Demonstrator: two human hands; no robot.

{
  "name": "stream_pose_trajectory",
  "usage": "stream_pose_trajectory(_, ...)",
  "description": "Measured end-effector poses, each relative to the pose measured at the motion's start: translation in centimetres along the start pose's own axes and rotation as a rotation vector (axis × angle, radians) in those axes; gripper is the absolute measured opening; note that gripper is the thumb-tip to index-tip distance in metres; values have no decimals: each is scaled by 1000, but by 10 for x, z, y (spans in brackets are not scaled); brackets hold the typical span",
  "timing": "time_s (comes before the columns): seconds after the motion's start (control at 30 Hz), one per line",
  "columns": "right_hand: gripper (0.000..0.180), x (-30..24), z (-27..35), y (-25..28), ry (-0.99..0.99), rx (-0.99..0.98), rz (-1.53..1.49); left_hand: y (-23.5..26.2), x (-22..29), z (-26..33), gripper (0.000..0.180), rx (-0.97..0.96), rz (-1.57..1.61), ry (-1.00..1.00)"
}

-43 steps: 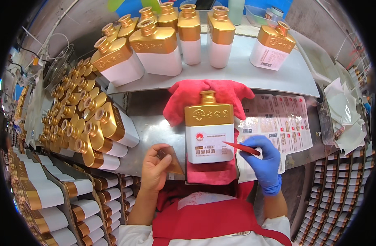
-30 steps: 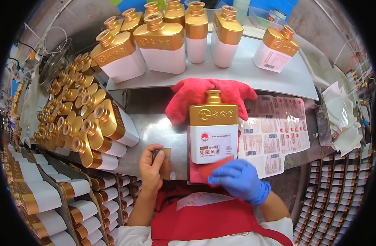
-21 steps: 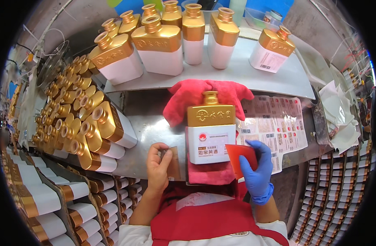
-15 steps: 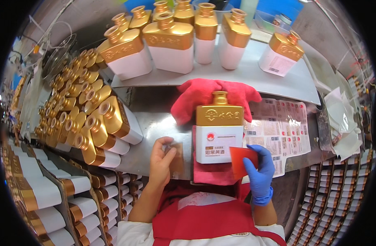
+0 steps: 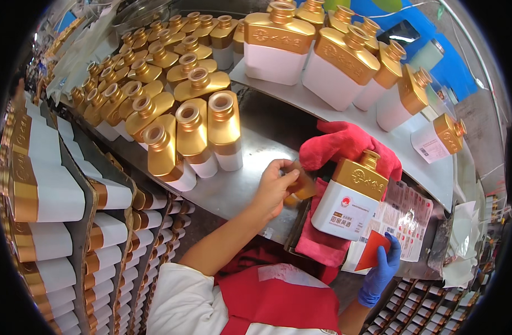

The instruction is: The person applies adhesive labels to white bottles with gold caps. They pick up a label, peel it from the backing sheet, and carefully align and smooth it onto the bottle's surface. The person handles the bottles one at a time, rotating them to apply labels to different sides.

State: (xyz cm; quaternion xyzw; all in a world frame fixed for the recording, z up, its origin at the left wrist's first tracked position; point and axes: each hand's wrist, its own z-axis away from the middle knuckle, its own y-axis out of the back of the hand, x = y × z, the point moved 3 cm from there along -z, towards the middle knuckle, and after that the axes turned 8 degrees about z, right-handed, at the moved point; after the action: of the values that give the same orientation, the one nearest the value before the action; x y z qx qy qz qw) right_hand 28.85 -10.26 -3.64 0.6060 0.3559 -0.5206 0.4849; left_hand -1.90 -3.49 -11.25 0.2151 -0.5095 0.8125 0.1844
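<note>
A white and gold bottle [image 5: 346, 209] lies face up on a folded pink-red cloth [image 5: 317, 241], its neck by another bunched red cloth [image 5: 345, 144]. Its white front carries a small red emblem and dark print. To its left, my bare left hand [image 5: 273, 190] pinches a thin, translucent brown piece of film [image 5: 301, 184] between thumb and fingers. My right hand [image 5: 380, 268], in a blue glove, grips a flat orange-red square piece [image 5: 374, 251] beside the bottle's lower right corner. Whether that piece touches the bottle I cannot tell.
Many gold-topped bottles [image 5: 200, 84] crowd the metal table [image 5: 256, 134] at the left. More stand on a raised grey shelf [image 5: 423, 131] at the back. A printed label sheet [image 5: 406, 223] lies right of the bottle. Stacked racks of bottles [image 5: 49, 245] flank the table below.
The view has swung left, so the table and bottle appear shifted right and tilted. Both hands keep their pieces. The orange-red piece has drawn slightly away from the bottle's front.
</note>
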Motion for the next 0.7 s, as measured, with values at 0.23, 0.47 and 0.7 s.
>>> stream_pose_trajectory(0.23, 40, -3, 6, -13, 3, -39, 15, -7, -15, -23, 22, 5, -174, -15)
stream_pose_trajectory(0.47, 39, -2, 8, -13, -39, -37, -4, -21, -3, -26, 22, -19, -265, 73)
stream_pose_trajectory(0.7, 39, 0, 11, -13, -59, -43, -35, -46, -20, -36, 21, -142, -628, -142)
